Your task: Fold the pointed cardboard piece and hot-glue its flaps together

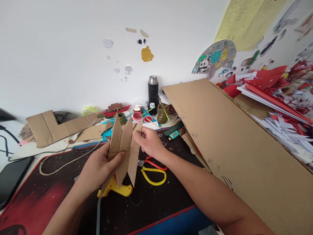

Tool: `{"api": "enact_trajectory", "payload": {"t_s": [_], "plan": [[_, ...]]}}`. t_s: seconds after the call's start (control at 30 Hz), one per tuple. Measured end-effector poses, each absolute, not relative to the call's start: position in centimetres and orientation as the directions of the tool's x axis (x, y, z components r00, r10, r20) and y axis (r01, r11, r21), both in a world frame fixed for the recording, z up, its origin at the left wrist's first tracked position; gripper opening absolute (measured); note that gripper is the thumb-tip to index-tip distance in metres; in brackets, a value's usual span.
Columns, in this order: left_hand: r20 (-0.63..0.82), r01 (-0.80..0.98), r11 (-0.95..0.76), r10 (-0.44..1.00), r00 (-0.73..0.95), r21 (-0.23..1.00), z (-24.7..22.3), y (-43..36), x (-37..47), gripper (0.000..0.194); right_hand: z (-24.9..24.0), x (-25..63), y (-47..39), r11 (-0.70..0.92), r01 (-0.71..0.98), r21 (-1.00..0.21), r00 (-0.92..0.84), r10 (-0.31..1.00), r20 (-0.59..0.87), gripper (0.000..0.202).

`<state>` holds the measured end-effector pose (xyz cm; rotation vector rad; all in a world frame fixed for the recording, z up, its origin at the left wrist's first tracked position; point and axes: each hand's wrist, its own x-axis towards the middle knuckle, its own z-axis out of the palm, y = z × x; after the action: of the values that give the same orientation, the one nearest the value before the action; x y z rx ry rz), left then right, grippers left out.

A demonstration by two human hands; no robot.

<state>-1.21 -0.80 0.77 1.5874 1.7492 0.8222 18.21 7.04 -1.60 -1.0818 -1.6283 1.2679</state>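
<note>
Several pointed cardboard strips (pixel 125 140) stand side by side, upright, in the middle of the view. My left hand (pixel 99 166) grips them from the left, its thumb across their front. My right hand (pixel 150 140) pinches the upper part of the rightmost strip. Below the strips, a yellow glue gun (pixel 118 188) lies on the dark mat, partly hidden by the cardboard and my left hand. Scissors with red and yellow handles (pixel 154 176) rest on the mat just to the right of the strips, under my right forearm.
A large cardboard sheet (pixel 234 143) leans over the right side. Behind the mat (pixel 158 209) are a black flask (pixel 153 93), paint jars (pixel 137 117) and cut cardboard (pixel 44 129). A phone (pixel 14 179) lies at the left, and red and white paper (pixel 281 98) is heaped at the right.
</note>
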Motion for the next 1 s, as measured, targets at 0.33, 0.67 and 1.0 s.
{"api": "enact_trajectory", "payload": {"t_s": [0.33, 0.67, 1.0], "plan": [[0.124, 0.791, -0.035, 0.991, -0.052, 0.611, 0.7, -0.9, 0.2, 0.044, -2.3, 18.2, 7.5, 0.173, 0.187, -0.967, -0.296, 0.948, 0.113, 0.024], [0.07, 0.748, 0.059, 0.988, -0.14, 0.661, 0.2, -0.7, 1.3, 0.048, -3.1, 18.0, 8.2, 0.186, 0.131, -0.974, -0.281, 0.949, 0.144, 0.023], [0.069, 0.668, 0.083, 0.978, -0.198, 0.74, 0.9, -0.9, 0.5, 0.04, -1.9, 18.4, 7.5, 0.142, 0.177, -0.974, -0.344, 0.936, 0.074, 0.021]]}}
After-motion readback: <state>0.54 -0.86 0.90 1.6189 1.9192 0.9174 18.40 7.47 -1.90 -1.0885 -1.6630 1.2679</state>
